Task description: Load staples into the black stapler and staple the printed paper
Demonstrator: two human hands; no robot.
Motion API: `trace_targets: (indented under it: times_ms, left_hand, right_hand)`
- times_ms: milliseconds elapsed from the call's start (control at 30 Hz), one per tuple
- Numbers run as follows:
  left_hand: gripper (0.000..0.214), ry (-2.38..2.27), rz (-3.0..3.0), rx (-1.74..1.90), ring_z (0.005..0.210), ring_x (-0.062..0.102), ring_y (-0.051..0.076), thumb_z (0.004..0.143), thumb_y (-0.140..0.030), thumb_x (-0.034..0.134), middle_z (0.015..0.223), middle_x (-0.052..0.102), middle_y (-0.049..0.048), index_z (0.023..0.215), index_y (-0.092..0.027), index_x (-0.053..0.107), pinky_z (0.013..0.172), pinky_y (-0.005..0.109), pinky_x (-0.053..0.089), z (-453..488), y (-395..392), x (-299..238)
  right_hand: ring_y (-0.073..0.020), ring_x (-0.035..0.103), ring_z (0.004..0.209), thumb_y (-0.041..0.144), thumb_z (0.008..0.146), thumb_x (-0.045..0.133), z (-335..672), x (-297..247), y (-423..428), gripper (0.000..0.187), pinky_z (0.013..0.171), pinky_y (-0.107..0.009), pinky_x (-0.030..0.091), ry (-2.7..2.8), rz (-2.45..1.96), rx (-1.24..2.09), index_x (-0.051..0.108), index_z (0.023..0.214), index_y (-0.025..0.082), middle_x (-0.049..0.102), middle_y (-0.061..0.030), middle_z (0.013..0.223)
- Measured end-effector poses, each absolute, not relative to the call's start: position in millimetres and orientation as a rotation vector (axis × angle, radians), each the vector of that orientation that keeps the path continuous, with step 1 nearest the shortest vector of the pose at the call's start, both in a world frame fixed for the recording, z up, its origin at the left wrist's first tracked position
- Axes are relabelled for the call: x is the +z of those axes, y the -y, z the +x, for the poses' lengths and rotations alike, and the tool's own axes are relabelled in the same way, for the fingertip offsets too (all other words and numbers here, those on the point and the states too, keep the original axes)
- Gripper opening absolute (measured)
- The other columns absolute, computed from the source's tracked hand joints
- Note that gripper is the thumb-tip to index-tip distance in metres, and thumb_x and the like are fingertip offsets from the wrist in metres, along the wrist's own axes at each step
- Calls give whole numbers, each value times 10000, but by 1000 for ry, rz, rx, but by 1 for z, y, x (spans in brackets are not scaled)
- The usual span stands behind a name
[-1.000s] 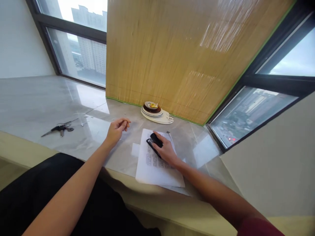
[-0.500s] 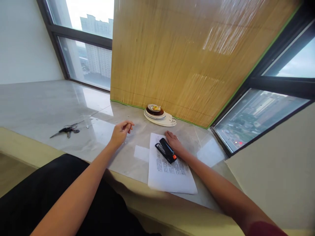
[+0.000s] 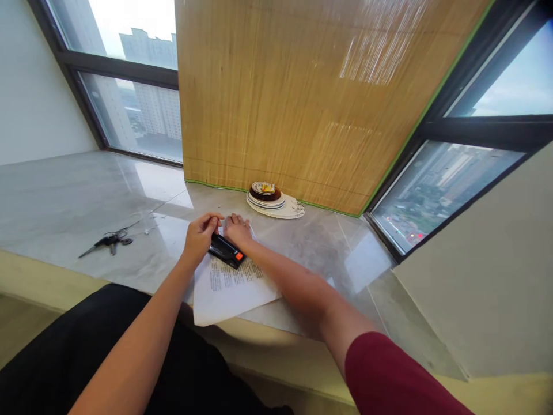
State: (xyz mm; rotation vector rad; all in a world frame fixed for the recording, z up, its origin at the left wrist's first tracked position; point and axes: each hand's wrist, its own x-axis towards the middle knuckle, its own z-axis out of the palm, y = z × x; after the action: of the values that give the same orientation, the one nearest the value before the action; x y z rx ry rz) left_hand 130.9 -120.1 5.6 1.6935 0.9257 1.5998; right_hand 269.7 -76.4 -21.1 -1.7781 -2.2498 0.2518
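Observation:
Printed sheets of paper (image 3: 233,300) lie askew, their lower left corner past the sill's front edge. A black stapler (image 3: 224,252) with an orange patch rests on them. My left hand (image 3: 201,235) is closed in a pinch near the top left of the sheets, beside the stapler's far end; whatever is between its fingertips is hidden or too small to make out. My right hand (image 3: 237,231) is at the top edge of the sheets, fingers over the paper and close to my left fingertips. The thumb is hidden.
A bunch of keys (image 3: 111,240) lies on the grey sill (image 3: 52,207) at the left. Stacked plates (image 3: 276,207) stand at the back against a bamboo blind (image 3: 268,98). A window (image 3: 444,190) and a wall bound the right side.
My right hand has moved left, close to my left hand. The sheets and stapler have shifted left with it, and the sheets have turned. The left hand stays pinched. The view has shifted slightly.

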Motion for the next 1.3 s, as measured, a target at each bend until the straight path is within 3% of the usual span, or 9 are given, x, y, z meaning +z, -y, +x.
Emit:
trace_targets:
  times_ms: [233, 533, 700, 867, 933, 1000, 1067, 1167, 1300]
  left_hand:
    - [183, -1007, 1632, 1723, 650, 544, 132, 927, -325, 591, 757, 597, 2, 943, -191, 715, 638, 256, 438, 123, 117, 5]
    - [249, -1082, 1960, 1363, 727, 659, 198, 923, -373, 550, 781, 714, 41, 916, -200, 728, 724, 316, 522, 124, 112, -6]
    - [307, -904, 2347, 860, 1192, 683, 296, 927, -435, 635, 1233, 767, 103, 1128, -240, 761, 1074, 453, 496, 136, 128, -14]
    - [440, -811, 2558, 547, 1452, 515, 318, 956, -466, 667, 1522, 606, 105, 1355, -279, 672, 1231, 523, 325, 138, 140, -16]
    - [439, -828, 2595, 500, 1472, 486, 322, 974, -470, 646, 1538, 585, 117, 1363, -267, 657, 1233, 532, 313, 138, 140, -15]
    - [437, -859, 2619, 478, 1464, 485, 335, 966, -494, 656, 1511, 596, 133, 1325, -245, 663, 1223, 531, 324, 138, 141, -14]
    - [430, -899, 2635, 473, 1412, 525, 350, 951, -520, 669, 1450, 621, 146, 1267, -228, 669, 1190, 532, 359, 139, 141, -12]
    - [450, -946, 2650, 480, 1300, 586, 357, 929, -544, 688, 1343, 637, 144, 1243, -225, 647, 1122, 535, 409, 139, 143, -9]
    - [522, -954, 2646, 494, 1270, 584, 349, 905, -524, 727, 1289, 618, 122, 1326, -241, 605, 1110, 527, 405, 138, 144, -10]
  right_hand:
    - [-354, 167, 1623, 322, 1078, 322, 259, -25, 78, 625, 1277, -616, 139, 2150, -1801, 293, 219, 1654, 102, 156, -192, 1762]
    - [-294, 233, 1611, 312, 1072, 387, 345, -30, 130, 526, 1266, -658, 159, 2151, -1779, 298, 386, 1583, 187, 276, -160, 1735]
    - [-317, 345, 1561, 270, 1030, 467, 401, -29, 153, 485, 1254, -634, 212, 2035, -1803, 292, 491, 1505, 174, 389, -199, 1674]
    - [-269, 621, 1246, 304, 1077, 301, 421, -8, 184, 417, 1090, -455, 453, 1901, -1698, 275, 646, 1250, 146, 673, -187, 1340]
    - [-227, 677, 1017, 407, 1085, 330, 419, 0, 203, 408, 923, -369, 518, 1925, -1622, 327, 672, 1091, 186, 733, -112, 1125]
    - [-201, 664, 845, 498, 992, 562, 414, 3, 219, 309, 768, -313, 513, 2007, -1535, 395, 657, 1018, 205, 732, -53, 983]
    - [-198, 640, 768, 439, 843, 760, 409, 2, 228, 300, 705, -302, 488, 2087, -1446, 415, 654, 989, 199, 721, -36, 908]
    - [-226, 663, 846, 237, 804, 765, 406, -5, 226, 226, 794, -342, 503, 2100, -1351, 377, 695, 1013, 184, 743, -65, 951]
    - [-246, 702, 1011, 106, 800, 737, 417, -12, 207, 379, 936, -387, 525, 2018, -1278, 368, 727, 1165, 209, 777, -72, 1102]
